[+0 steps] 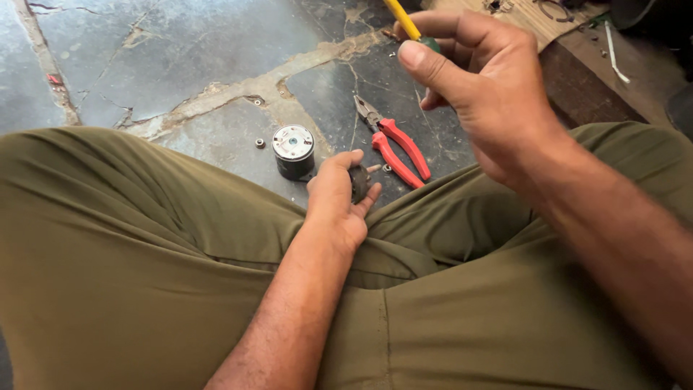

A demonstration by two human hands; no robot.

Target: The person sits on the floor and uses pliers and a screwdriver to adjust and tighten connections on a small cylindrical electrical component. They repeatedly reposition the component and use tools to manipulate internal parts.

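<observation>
- A small red scrap [53,79] lies far left on the cracked dark stone floor [180,50], beside a pale mortar seam.
- Olive-green trouser legs [130,238] fill the lower part of the view, knees spread, with the floor showing between them.
- A tiny round metal washer or nut [260,143] sits on the floor just left of a short black cylindrical motor with a silver-white round top [294,152]; the motor stands upright, near the left hand but apart from it.
- The left hand [338,206] rests on the inner thigh, palm up, fingers curled narrowly around a small dark grey round metal part [359,182], which is pinched between thumb and fingertips.
- Red-handled steel pliers [393,144] lie flat on the floor just right of that hand, jaws pointing up-left, handles slightly parted.
- The right hand [480,87] is raised above the pliers, closed around a yellow-shafted tool with a green handle end [408,25]; thumb pressed along it, fingers wrapped tight.
- A brown wooden board [577,79] lies at the upper right, with a thin white strip [613,54] and bits of dark wire on it.
</observation>
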